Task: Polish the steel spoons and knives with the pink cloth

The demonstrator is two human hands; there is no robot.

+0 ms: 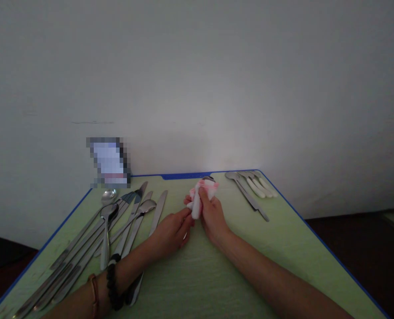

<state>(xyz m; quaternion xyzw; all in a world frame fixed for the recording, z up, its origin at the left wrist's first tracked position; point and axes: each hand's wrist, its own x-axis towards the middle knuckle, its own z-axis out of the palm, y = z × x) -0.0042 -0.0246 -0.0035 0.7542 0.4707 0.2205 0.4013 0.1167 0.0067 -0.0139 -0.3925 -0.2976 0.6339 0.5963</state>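
We see a pale grey wall (217, 79) behind everything, with a thin dark mark (92, 122) on its left part. Before us is a light green table (226, 283) with a blue rim (330, 249) and a wider blue strip (187, 176) midway along its far edge. At the far left corner we find a screen (109, 161), its display pixelated. Dark floor (356, 243) shows to our right.

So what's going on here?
Someone is handling a pink-and-white cloth over the table. Their right hand grips it, with a bit of metal showing at the top. The left hand is right up against it; exactly what its fingers hold is hard to see. Knives and spoons lie in a loose heap on the left, with pale-handled cutlery on the right.
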